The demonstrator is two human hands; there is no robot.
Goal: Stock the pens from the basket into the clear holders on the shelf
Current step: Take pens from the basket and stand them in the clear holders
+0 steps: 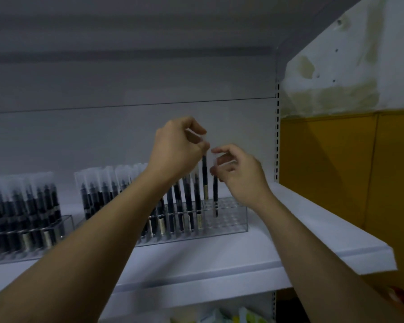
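My left hand (pixel 176 145) pinches one light, stiff pen (pixel 205 176) by its slick cap, my right hand (pixel 237 173) another (pixel 215 197), over the clear holder (pixel 231 220) near the shelf's (pixel 219 252) right end.

Two bare hands reach over a white shelf (pixel 219 250). The left hand (pixel 176 145) pinches the top of a dark pen (pixel 204 176) above a clear holder (pixel 229 217) half filled with pens. The right hand (pixel 239 172) grips another pen (pixel 215 197) standing in the holder. A second holder (pixel 63 223) sits further left.
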